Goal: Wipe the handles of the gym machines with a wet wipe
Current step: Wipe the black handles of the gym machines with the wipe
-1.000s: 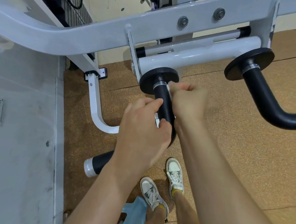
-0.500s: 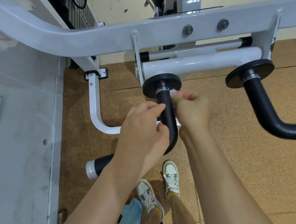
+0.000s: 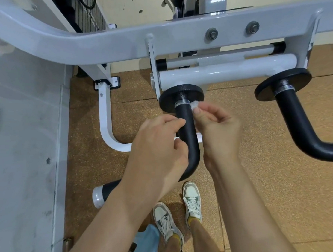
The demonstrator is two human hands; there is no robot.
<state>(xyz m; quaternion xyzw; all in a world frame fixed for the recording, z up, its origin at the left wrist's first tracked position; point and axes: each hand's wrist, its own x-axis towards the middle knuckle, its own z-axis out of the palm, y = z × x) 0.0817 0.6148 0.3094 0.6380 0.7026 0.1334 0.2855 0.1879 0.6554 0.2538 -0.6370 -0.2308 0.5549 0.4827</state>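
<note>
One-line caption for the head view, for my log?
The right hand pinches a wipe against the top of the handle while the left hand holds it lower down.

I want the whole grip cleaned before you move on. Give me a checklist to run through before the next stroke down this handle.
1. Grip on the wet wipe by the right hand: ok, pinched in the fingertips.
2. Wipe against the near handle, just below its black disc: ok.
3. Steadying by the left hand: ok, fingers curled round the handle.
4. Path down the grip free of the left hand: not ok, it sits on the middle stretch.
5. Wipe wet enough: cannot tell.
6. Wiping of the far handle: cannot tell; no hand on it.
</note>
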